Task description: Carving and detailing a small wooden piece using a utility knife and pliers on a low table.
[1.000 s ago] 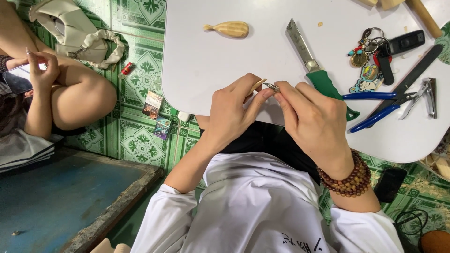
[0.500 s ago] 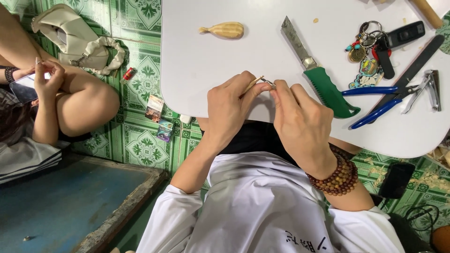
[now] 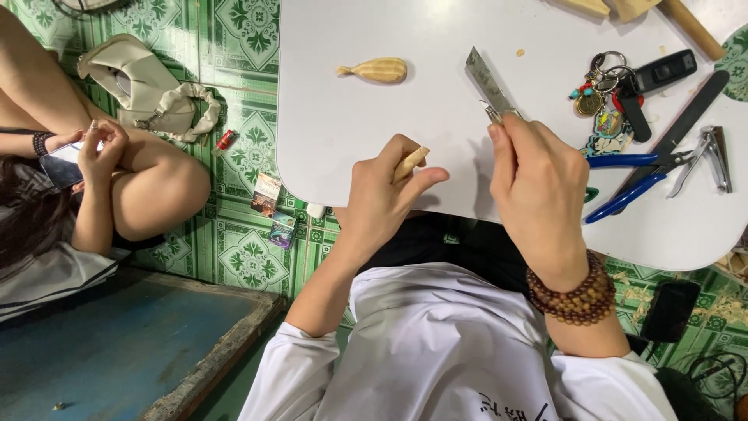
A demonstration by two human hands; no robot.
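Near the front edge of the white table (image 3: pixel 436 125), I see my left hand (image 3: pixel 382 204) pinching a small pale wooden piece (image 3: pixel 410 164). It is short, slim and light tan, tilted with its upper end free. It sits between thumb and curled fingers (image 3: pixel 389 156), only that upper part showing above them. My right hand (image 3: pixel 534 187) is closed around a utility knife (image 3: pixel 487 84); its grey blade points toward the far edge, and the handle is hidden in my grip. Both hands hover apart over the table's front edge. Further in lies a carved wooden fish (image 3: pixel 378 70). Toward the right edge sit blue-handled pliers (image 3: pixel 623 183) and a bunch of keys (image 3: pixel 604 90).
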